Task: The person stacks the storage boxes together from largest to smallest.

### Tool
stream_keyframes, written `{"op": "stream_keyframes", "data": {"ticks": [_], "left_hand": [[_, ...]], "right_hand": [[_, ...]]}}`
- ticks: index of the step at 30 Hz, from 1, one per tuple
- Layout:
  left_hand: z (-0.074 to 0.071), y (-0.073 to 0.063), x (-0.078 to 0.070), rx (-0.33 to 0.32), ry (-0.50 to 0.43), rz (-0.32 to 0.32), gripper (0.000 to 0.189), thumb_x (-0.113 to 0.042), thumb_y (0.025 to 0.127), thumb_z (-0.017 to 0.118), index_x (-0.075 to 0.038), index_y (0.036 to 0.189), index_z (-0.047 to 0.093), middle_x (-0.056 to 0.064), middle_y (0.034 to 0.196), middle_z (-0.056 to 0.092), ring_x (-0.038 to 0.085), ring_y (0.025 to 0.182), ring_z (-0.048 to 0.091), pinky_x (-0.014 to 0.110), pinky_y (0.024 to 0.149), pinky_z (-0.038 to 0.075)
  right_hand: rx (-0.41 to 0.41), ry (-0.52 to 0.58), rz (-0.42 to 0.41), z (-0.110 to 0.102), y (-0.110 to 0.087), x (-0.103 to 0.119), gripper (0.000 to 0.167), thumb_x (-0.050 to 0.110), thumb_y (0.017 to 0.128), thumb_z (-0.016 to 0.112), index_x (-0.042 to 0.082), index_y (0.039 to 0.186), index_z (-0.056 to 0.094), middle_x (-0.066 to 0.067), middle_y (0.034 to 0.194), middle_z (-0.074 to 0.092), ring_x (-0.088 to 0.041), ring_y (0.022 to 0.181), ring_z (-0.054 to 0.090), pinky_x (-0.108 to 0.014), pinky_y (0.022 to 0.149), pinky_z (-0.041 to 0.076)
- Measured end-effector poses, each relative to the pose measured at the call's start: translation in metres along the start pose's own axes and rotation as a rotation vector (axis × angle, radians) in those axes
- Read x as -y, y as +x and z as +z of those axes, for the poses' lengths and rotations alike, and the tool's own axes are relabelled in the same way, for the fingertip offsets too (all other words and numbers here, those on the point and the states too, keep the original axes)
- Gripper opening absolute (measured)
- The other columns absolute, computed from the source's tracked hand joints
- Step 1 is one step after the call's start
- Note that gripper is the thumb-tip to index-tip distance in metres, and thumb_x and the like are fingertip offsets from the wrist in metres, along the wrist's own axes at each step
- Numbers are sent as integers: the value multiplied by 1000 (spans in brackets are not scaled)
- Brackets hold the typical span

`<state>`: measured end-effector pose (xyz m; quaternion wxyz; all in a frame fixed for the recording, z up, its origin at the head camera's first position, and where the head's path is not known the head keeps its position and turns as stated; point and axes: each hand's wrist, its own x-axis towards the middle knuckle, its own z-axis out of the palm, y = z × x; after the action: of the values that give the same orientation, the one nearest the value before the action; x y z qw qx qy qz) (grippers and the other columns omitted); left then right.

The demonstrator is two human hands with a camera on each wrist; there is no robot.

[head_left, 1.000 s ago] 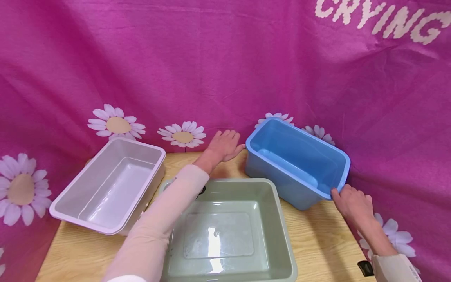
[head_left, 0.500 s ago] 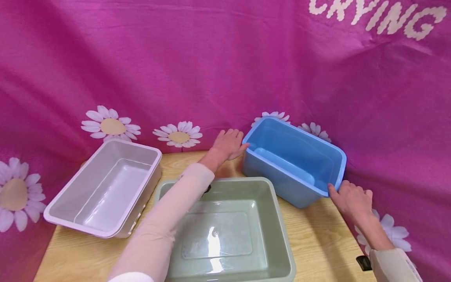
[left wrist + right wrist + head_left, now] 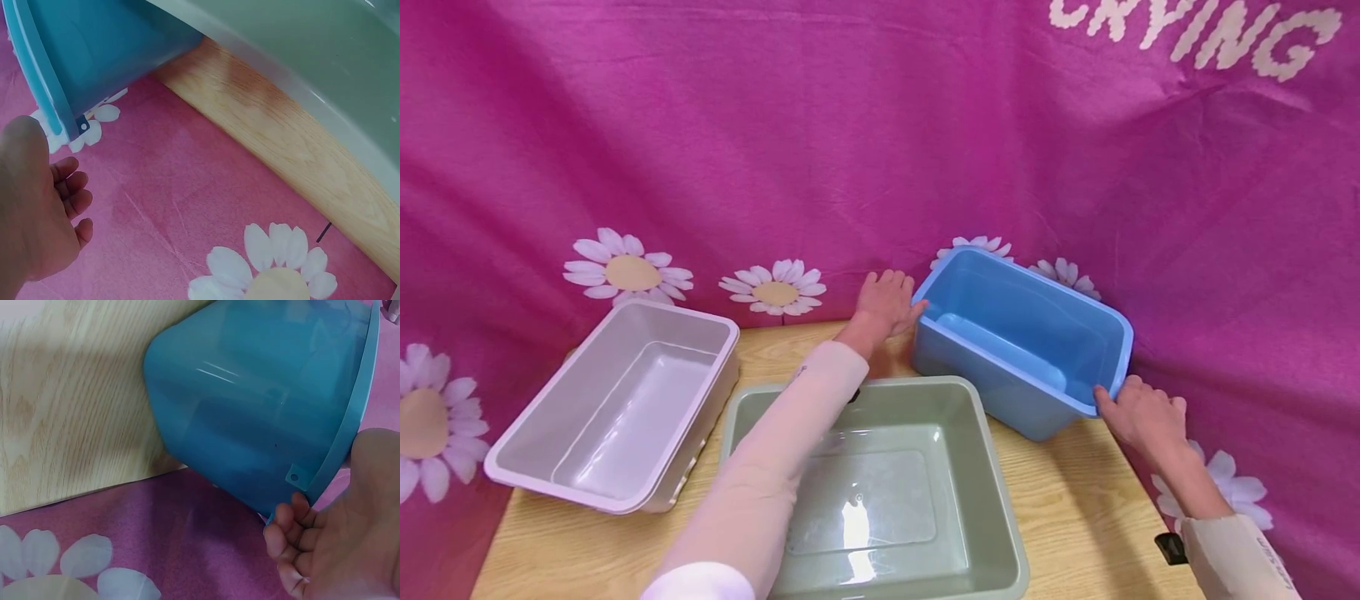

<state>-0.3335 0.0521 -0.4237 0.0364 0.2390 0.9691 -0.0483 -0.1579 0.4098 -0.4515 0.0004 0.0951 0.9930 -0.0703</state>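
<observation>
A deep blue plastic bin (image 3: 1000, 379) stands at the back right of the wooden table, set at an angle. My left hand (image 3: 887, 304) is at its left end, the thumb over the rim. In the left wrist view the fingers (image 3: 74, 184) curl below that rim, beside a small tab with a hole. At the bin's right end, my right hand (image 3: 1146, 417) grips the rim, thumb on top. Its curled fingers (image 3: 294, 528) show under the rim corner in the right wrist view. The inside of the bin shows nothing in it.
A grey-green bin (image 3: 1009, 508) stands at the front middle, partly under my left forearm. A pale lilac bin (image 3: 707, 408) stands at the left. The wooden table (image 3: 1067, 500) meets a magenta cloth (image 3: 850, 150) printed with daisies behind and beside it.
My left hand has moved right against the blue bin, its thumb now over the rim. The right hand keeps to the rim. The whole head view has shifted slightly.
</observation>
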Motion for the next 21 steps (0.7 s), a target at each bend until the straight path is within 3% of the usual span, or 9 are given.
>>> {"op": "stream_keyframes", "data": {"ticks": [7,21], "left_hand": [[1,-1,-1,5,3,-3,65,-54,104,32,-12,152,37,7,147,45,23,135,38,43,111,29],[13,7,1,-2,-1,0,63,-55,102,37,-11,147,42,7,139,50,23,128,43,44,108,34]], "right_hand": [[16,11,4,-1,-1,1,52,38,100,44,-12,87,45,-24,72,51,-50,77,55,-59,69,33],[-9,32,-31,3,1,-5,49,36,101,44,-12,88,46,-26,74,52,-52,79,54,-61,69,33]]}}
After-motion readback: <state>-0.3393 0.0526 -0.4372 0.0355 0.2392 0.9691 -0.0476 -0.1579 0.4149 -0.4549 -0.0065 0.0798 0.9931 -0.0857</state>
